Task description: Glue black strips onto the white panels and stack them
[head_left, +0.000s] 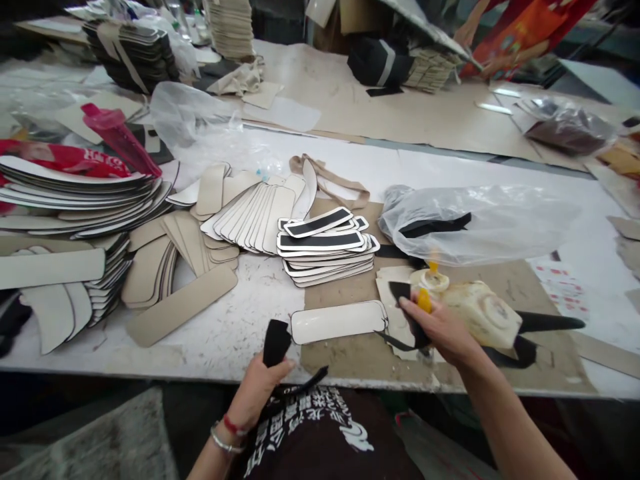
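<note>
My left hand [259,389] is closed round a black fabric strip [277,341] near the table's front edge. My right hand [445,328] grips another black strip [413,321] by the glue-stained container. A yellow piece [424,301] shows at its fingers; whether it is held or lies behind them I cannot tell. Between the hands lies a long white rounded panel [337,323], flat on brown board. Beyond it is a pile of white-edged panels [327,250], the upper ones bearing black strips. The stained plastic container [483,312] and a small round dish [430,280] sit beside my right hand.
White panels [260,213] lie fanned out at centre, with taller stacks [75,200] at left. A clear plastic bag [480,223] holding black material lies at right. A pink bottle [120,137] leans on the left stack. Another person's hands [515,60] show at the far right.
</note>
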`<state>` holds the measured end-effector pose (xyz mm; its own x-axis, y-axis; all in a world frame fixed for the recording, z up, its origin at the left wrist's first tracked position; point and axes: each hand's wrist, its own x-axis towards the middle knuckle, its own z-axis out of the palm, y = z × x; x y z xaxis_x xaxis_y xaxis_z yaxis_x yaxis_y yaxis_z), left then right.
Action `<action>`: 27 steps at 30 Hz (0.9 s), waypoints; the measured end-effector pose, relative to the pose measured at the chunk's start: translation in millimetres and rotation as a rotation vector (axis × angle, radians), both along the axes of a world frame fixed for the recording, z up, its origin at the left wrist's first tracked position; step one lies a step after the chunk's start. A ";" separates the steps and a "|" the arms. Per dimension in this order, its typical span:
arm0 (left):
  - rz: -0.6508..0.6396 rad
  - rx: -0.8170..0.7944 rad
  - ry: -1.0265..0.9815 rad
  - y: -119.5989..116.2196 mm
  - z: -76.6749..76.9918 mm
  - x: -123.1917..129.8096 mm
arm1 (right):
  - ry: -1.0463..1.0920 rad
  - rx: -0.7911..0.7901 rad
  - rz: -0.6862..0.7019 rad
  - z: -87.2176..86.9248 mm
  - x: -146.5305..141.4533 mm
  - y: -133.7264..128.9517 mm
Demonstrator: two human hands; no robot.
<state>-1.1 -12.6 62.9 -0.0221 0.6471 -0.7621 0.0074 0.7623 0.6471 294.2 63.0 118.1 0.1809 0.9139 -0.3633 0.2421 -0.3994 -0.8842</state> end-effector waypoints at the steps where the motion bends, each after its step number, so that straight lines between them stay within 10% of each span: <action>1: 0.067 0.003 0.049 0.5 -5.8 -4.7 | -0.116 -0.018 0.187 -3.2 -3.3 1.9; 4: 0.189 0.001 0.113 6.3 -26.2 -6.8 | -0.361 -0.037 0.730 -22.7 -36.5 7.1; 7: 0.217 0.008 0.107 14.8 -44.4 1.5 | -0.489 0.002 0.950 -46.0 -79.5 13.2; 27: 0.044 0.096 0.260 34.9 -54.4 21.8 | -0.811 -0.153 1.085 -84.8 -131.0 23.9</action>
